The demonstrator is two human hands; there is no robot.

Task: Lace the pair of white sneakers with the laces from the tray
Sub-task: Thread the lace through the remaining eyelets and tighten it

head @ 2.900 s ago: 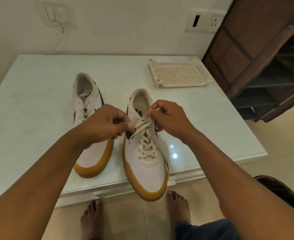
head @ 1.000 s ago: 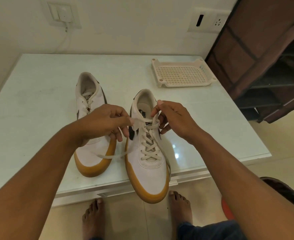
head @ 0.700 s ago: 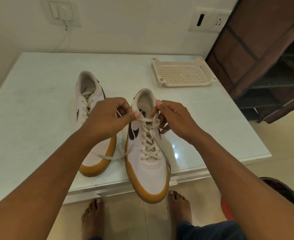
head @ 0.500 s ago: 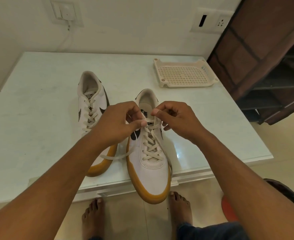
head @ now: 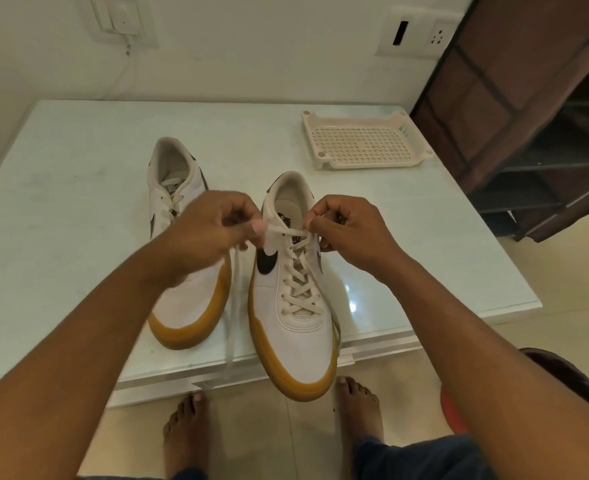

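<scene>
The left hand [head: 213, 230] and right hand [head: 348, 230] each pinch the lace [head: 300, 282] of the nearer white sneaker [head: 296, 341]. Its tongue reads NIKE, beside a black swoosh [head: 267, 263].

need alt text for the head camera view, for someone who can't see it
A person's left hand and right hand pinch a cream lace at the top eyelets of a white gum-soled sneaker on a pale table. A second laced sneaker lies to its left; a perforated plastic tray sits at the table's far right.
</scene>
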